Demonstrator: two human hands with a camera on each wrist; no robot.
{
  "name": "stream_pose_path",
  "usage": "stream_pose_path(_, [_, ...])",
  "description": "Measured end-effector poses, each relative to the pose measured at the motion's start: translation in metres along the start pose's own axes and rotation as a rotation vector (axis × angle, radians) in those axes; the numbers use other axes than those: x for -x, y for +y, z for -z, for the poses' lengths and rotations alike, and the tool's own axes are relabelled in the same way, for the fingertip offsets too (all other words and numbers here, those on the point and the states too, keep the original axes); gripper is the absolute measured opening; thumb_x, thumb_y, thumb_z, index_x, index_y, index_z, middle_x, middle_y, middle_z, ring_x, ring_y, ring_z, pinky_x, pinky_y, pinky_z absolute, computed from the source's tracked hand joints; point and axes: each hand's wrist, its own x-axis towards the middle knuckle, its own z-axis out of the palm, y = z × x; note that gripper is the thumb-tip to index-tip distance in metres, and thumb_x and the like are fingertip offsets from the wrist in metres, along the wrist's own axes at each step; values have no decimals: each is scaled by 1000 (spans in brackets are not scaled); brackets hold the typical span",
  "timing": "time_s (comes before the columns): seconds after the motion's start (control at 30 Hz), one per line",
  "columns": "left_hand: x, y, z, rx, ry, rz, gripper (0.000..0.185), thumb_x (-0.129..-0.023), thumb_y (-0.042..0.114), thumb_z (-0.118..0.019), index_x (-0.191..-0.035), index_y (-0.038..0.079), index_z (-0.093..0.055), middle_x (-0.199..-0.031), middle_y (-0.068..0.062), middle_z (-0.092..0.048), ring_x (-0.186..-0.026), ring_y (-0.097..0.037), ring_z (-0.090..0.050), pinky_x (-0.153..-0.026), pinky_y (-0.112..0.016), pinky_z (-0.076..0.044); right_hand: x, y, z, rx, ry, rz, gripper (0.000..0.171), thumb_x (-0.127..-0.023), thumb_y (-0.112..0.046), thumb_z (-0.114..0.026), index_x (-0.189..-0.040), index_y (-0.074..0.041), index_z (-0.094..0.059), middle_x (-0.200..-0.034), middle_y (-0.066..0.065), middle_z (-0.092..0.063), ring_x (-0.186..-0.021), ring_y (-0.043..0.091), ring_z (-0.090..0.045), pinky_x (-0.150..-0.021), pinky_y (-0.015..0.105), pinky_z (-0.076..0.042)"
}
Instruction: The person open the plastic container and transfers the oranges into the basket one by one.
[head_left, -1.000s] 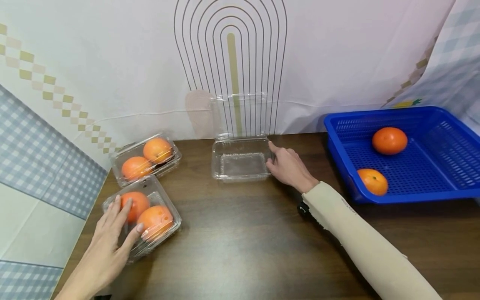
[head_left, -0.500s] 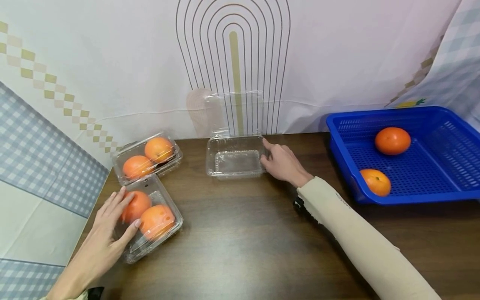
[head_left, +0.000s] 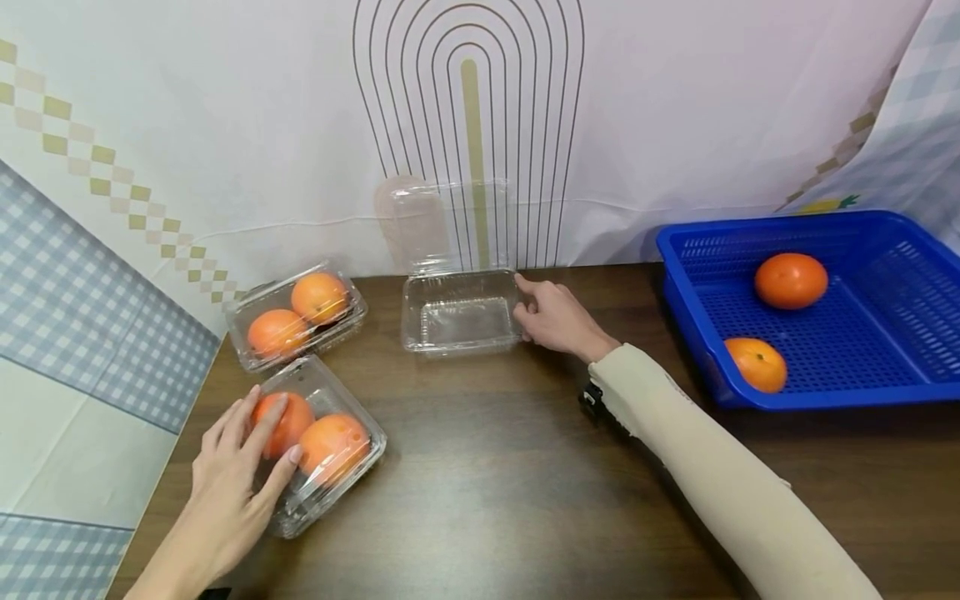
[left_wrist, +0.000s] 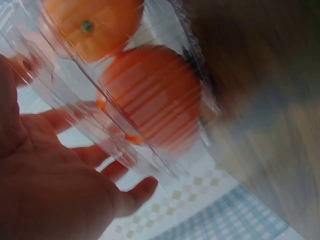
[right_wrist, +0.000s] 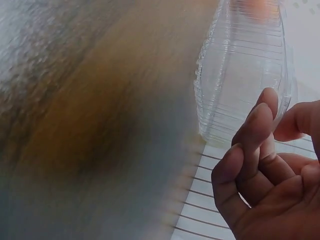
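Landmark: the open clear box (head_left: 465, 321), on the dark wood table (head_left: 480, 500), lid raised behind it. Wall cloth (head_left: 660, 108) right behind the lid, printed with thin arches.

Left of the open box, far closed box (head_left: 242, 342) holding two oranges, set at a slant. Left and nearer the person than the open box, near closed box (head_left: 322, 383), also two oranges (head_left: 335, 448); the two closed boxes lie corner to edge, touching or not cannot be told. Well to the right of the open box, blue basket (head_left: 862, 333) with two loose oranges (head_left: 791, 281). Right hand and forearm lie between basket and open box.

Left hand (head_left: 232, 475): left of the open box, laid on the near closed box, fingers spread and nearly straight, thumb apart; touching, no firm hold. Right hand (head_left: 558, 318): at the open box's right end, reaching in from the front right; fingers bent, index and thumb pinching its edge.

Black strap (head_left: 591, 397) at the right wrist, right of and below the open box. Pale sleeve (head_left: 720, 467) bears small dark lettering, too small to read.
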Motion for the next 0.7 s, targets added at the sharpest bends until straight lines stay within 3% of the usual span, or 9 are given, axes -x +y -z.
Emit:
stream_pose_path(0.27, [10, 28, -6, -60, -26, 26, 59, -106, 34, -55, -156, 8, -39, -163, -26, -22, -140, -53, -20, -94, -75, -25, -7, -4, -3, -37, -26, 9, 62, -101, -15, -50, -158, -2, -29, -67, 13, -71, -60, 24, -70, -43, 23, -41])
stream_pose_path(0.7, [19, 58, -14, -142, -21, 18, 61, -104, 40, -56, -155, 10, -41, -155, -29, -30, -130, -50, -28, -94, -69, -25, -16, -10, -9, -67, -44, 10, 63, -102, -15, -52, -159, -1, -28, -64, 3, -71, -62, 30, -70, -43, 25, -50])
